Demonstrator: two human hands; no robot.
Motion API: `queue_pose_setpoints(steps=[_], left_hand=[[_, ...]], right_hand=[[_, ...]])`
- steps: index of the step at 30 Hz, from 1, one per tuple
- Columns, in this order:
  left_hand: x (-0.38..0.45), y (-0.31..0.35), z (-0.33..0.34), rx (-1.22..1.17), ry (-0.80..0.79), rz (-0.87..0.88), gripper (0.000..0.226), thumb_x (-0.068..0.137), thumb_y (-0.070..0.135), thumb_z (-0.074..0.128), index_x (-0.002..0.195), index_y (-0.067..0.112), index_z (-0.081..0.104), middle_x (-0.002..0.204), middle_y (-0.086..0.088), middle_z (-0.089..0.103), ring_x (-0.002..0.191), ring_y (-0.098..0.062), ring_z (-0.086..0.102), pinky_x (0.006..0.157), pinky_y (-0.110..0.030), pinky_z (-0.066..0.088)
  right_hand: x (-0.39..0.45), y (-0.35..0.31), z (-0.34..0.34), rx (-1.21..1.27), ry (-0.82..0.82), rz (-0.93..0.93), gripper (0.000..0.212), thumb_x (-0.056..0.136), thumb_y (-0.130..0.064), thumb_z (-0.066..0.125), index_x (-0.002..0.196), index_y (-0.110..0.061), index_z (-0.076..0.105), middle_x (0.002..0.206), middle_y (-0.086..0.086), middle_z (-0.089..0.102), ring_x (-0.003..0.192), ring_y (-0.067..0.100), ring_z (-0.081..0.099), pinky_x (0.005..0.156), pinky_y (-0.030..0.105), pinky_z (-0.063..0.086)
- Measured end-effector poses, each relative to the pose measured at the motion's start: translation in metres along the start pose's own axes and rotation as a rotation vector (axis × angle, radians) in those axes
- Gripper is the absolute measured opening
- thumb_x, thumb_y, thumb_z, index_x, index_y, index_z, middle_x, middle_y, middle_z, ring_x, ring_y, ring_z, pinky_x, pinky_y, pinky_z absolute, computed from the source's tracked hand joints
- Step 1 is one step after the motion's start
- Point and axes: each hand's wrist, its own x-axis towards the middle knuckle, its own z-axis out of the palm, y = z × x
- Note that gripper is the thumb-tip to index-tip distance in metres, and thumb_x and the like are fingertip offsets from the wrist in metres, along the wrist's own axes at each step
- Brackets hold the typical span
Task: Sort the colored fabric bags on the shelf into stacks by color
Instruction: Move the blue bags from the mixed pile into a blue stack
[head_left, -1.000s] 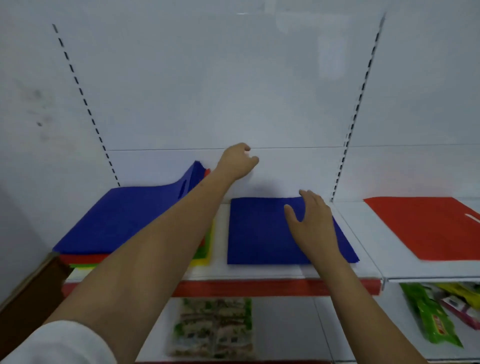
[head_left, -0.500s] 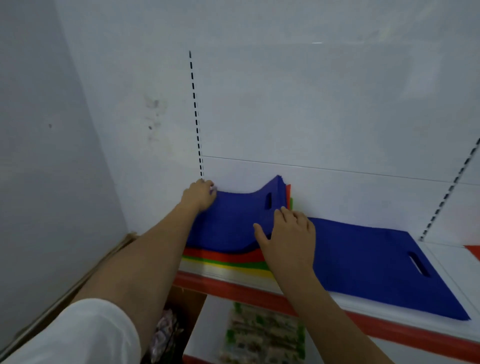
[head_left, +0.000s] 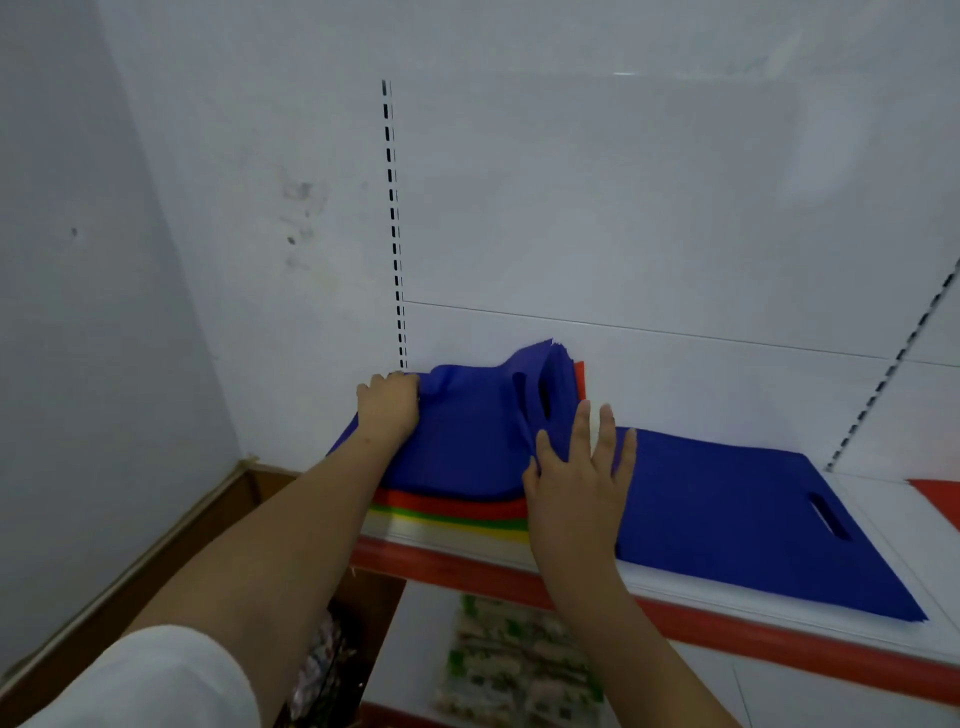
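left hand (head_left: 389, 408) grips rumpled blue bag (head_left: 467, 441) | right hand (head_left: 576, 478) flat on it

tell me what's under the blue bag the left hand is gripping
Under the top blue bag, gripped by the left hand, edges of red, green and yellow bags show. How many lie there is hidden.

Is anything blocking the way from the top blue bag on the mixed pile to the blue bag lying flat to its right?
Nothing visible does. The left hand grips the top blue bag at its far corner, the right hand rests on its right edge, and the flat blue bag lies directly alongside on the shelf.
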Motion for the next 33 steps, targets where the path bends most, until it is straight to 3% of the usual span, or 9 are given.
queue_pose_setpoints(steps=[4,7,10,12,17,21,26,30,33], left_hand=[[0.003,0.005,-0.026,-0.092,0.008,-0.018,0.021,0.100,0.014,0.038,0.114,0.007,0.052,0.118,-0.014,0.053,0.102,-0.035,0.055,0.086,-0.045,0.044],[0.002,0.015,-0.054,-0.204,0.082,0.011,0.027,0.106,0.023,0.032,0.115,0.002,0.045,0.114,-0.019,0.053,0.091,-0.038,0.057,0.073,-0.042,0.042],[-0.001,0.033,-0.088,-0.231,0.146,0.068,0.027,0.106,0.027,0.029,0.112,0.004,0.042,0.098,-0.017,0.059,0.073,-0.029,0.051,0.063,-0.037,0.036],[-0.002,0.053,-0.109,-0.301,0.193,0.115,0.022,0.105,0.027,0.034,0.107,0.006,0.040,0.090,-0.013,0.059,0.071,-0.027,0.050,0.060,-0.036,0.034],[-0.004,0.121,-0.145,-0.602,0.301,0.260,0.018,0.093,0.014,0.056,0.111,0.013,0.052,0.108,-0.004,0.054,0.088,-0.016,0.053,0.075,-0.030,0.043],[-0.016,0.190,-0.148,-0.729,0.306,0.313,0.029,0.083,-0.004,0.053,0.098,0.019,0.062,0.116,-0.005,0.052,0.090,-0.012,0.053,0.074,-0.016,0.044],[-0.053,0.266,-0.101,-0.780,0.166,0.373,0.037,0.081,-0.014,0.044,0.097,0.013,0.065,0.107,-0.004,0.046,0.069,-0.012,0.048,0.050,-0.013,0.041],[-0.077,0.287,-0.044,-0.774,0.070,0.301,0.039,0.085,-0.013,0.046,0.108,0.013,0.061,0.118,-0.004,0.039,0.072,-0.003,0.041,0.053,-0.010,0.038],[-0.089,0.287,-0.004,-0.713,0.016,0.238,0.035,0.092,-0.001,0.053,0.125,0.011,0.057,0.133,-0.009,0.039,0.092,-0.013,0.051,0.077,-0.018,0.046]], right_hand=[[0.005,0.005,-0.008,0.051,0.068,0.067,0.041,0.098,-0.047,0.046,0.132,-0.030,0.062,0.158,0.020,0.028,0.148,0.039,0.014,0.119,0.058,0.001],[0.009,0.012,-0.018,0.112,0.166,0.098,0.047,0.101,-0.050,0.032,0.134,-0.032,0.060,0.150,0.018,0.044,0.142,0.038,0.033,0.118,0.058,0.008],[0.013,0.022,-0.041,0.304,0.184,0.130,0.047,0.104,-0.047,0.031,0.139,-0.028,0.055,0.113,0.005,0.069,0.106,0.026,0.061,0.109,0.053,0.036],[0.015,0.034,-0.060,0.552,0.134,0.173,0.053,0.102,-0.048,0.028,0.146,-0.025,0.047,0.095,-0.004,0.066,0.086,0.014,0.058,0.086,0.036,0.052],[0.013,0.094,-0.069,0.887,0.223,0.466,0.037,0.103,-0.023,0.050,0.139,-0.021,0.055,0.113,-0.010,0.060,0.097,0.003,0.055,0.089,0.016,0.046],[-0.007,0.161,-0.060,0.897,0.233,0.674,0.033,0.101,-0.016,0.051,0.132,-0.022,0.062,0.095,0.001,0.066,0.074,0.008,0.057,0.083,0.033,0.057],[-0.036,0.242,-0.050,0.762,0.182,0.776,0.036,0.100,-0.010,0.048,0.134,-0.015,0.059,0.128,0.005,0.063,0.113,0.022,0.060,0.101,0.038,0.049],[-0.055,0.278,-0.033,0.633,0.127,0.798,0.042,0.097,-0.010,0.052,0.138,-0.014,0.053,0.125,0.010,0.064,0.110,0.028,0.062,0.095,0.038,0.051],[-0.065,0.293,-0.017,0.388,0.010,0.751,0.037,0.096,-0.016,0.055,0.133,-0.013,0.055,0.112,0.012,0.067,0.102,0.032,0.062,0.086,0.041,0.049]])
